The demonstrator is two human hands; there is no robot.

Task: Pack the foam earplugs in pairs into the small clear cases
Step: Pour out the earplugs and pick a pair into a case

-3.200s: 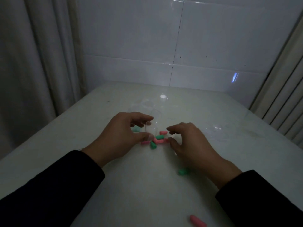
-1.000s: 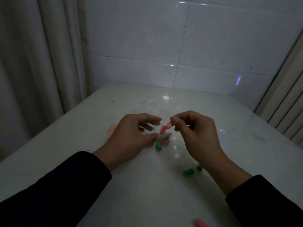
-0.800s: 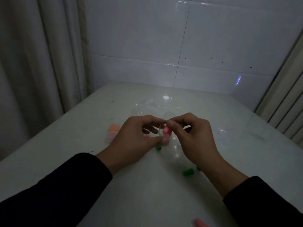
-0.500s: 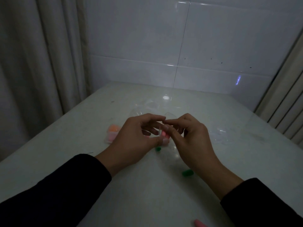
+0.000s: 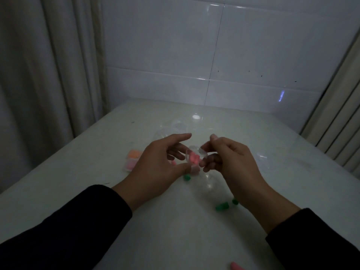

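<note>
Held the small clear case (image 5: 193,156) up off the desk (image 5: 175,230) between both hands, left hand (image 5: 155,168) pinching it below, right hand (image 5: 229,158) clamped on its lid side, pink earplugs (image 5: 192,158) upright inside, spare green earplug (image 5: 222,206) nearer the right.

Tiled wall (image 5: 194,45), curtained (image 5: 48,65) home corner

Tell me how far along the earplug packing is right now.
Done, it seems: a filled case with orange and pink plugs sits at left. In hand: the left hand and right hand hold a clear case with pink earplugs inside. Left: loose green earplugs, one pink earplug near the front edge, and empty cases behind.
</note>
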